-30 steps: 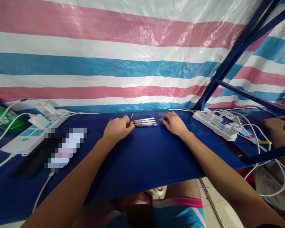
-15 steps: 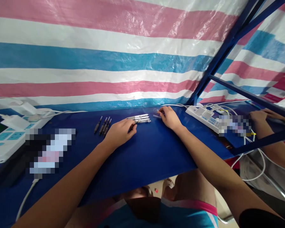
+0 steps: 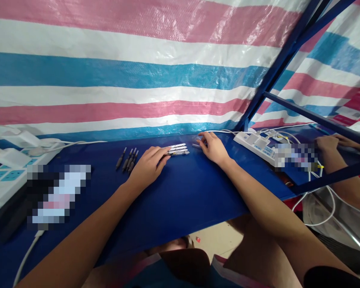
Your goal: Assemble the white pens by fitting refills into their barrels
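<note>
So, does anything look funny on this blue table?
Yes, a little. The thin white cables make a messy tangle around the white plastic power strip on the right, and they droop past the edge of the blue table. The slim dark pen parts also lie slanted, apart from the white pens by the left hand.

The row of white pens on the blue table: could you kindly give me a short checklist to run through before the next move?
1. Left hand empty: cannot tell, as it sits right at the ends of the white pens.
2. White pens lying side by side: ok.
3. Right hand empty: cannot tell, as a small clear piece lies just beside it.
4. Dark pen parts apart from both hands: ok, they lie left of the left hand.
5. Another person's hand away from the pens: ok, it is beyond the power strip.
</note>
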The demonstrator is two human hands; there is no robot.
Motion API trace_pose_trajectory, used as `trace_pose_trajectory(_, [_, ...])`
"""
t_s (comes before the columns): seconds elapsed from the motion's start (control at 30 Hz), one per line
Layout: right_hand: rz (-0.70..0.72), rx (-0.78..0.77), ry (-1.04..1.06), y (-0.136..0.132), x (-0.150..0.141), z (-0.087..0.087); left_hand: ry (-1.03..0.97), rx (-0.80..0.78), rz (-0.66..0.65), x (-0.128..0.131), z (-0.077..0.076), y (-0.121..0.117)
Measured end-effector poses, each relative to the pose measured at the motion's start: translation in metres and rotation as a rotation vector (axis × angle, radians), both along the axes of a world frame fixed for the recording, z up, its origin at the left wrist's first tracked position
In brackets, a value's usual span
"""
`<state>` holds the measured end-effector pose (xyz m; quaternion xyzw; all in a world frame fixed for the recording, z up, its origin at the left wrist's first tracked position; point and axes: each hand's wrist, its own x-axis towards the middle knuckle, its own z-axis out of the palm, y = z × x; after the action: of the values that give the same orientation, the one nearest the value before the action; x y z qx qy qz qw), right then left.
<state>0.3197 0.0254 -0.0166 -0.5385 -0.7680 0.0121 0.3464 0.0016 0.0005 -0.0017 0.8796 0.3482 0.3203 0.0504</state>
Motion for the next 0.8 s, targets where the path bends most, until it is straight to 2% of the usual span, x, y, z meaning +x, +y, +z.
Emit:
trace_pose_trajectory(0.27, [0.195, 0.0, 0.278, -0.011, -0.01, 0.006, -0.063, -0.043, -0.054, 0.006, -0.005, 0.001])
trace_pose_trajectory(0.4, [0.316, -0.089, 0.367, -0.016, -0.017, 0.005, -0.029, -0.078, -0.04, 0.006, -0.009, 0.005])
trace_pose_trajectory(0.63, [0.442, -0.089, 0.294, -0.022, -0.028, 0.004, 0.0, -0.141, -0.009, 0.005, -0.007, 0.005])
trace_pose_trajectory(0.8, [0.432, -0.054, 0.166, -0.026, -0.031, 0.006, 0.016, -0.138, -0.048, 0.007, -0.003, 0.002])
